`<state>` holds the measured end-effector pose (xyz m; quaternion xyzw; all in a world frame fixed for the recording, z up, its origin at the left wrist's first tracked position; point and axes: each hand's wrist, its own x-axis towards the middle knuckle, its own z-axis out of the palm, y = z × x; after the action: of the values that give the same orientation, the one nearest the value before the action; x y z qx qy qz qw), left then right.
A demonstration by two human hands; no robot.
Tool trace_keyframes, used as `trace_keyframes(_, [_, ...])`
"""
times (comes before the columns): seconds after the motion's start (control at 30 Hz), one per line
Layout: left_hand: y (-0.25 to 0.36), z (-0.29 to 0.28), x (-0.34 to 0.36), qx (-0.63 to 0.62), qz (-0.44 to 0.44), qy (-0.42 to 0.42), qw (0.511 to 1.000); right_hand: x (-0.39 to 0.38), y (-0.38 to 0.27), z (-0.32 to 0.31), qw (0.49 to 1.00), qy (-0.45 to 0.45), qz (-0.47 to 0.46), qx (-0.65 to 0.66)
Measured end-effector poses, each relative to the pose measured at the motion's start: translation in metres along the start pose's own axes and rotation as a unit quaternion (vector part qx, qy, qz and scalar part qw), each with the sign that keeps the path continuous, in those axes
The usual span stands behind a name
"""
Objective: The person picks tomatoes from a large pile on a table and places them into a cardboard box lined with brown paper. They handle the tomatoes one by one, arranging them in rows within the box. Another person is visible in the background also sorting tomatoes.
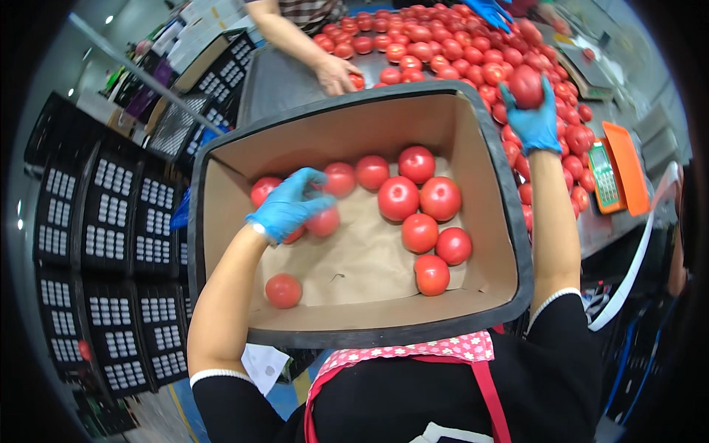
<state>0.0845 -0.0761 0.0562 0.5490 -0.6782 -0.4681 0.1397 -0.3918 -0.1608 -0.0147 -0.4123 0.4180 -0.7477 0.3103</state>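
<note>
My left hand (pixel 294 205), in a blue glove, is open, fingers spread and curved just above blurred red tomatoes (pixel 323 220) in the left half of a paper-lined, black-rimmed crate (pixel 354 341); whether it touches one is unclear. More tomatoes (pixel 398 198) are grouped along the crate's back and right, and a single one (pixel 283 291) lies near the front left. My right hand (pixel 532 122), also blue-gloved, is raised beyond the crate's right rim, closed around a large tomato (pixel 526 86) above the heap on the metal table.
A metal table (pixel 264 87) bears many tomatoes (pixel 419 32). A co-worker's bare hand (pixel 336 72) touches one; another's blue glove (pixel 490 16) is at the back. Stacked black crates (pixel 107 199) stand left. An orange holder with a green keypad device (pixel 607 176) and a scale (pixel 580 66) are right.
</note>
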Motion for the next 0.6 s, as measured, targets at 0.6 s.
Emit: trace_keyframes(0.6, [-0.04,0.033,0.019,0.559,0.065,-0.075,0.823,-0.089,-0.181,0.218,0.935,-0.339,0.069,0.076])
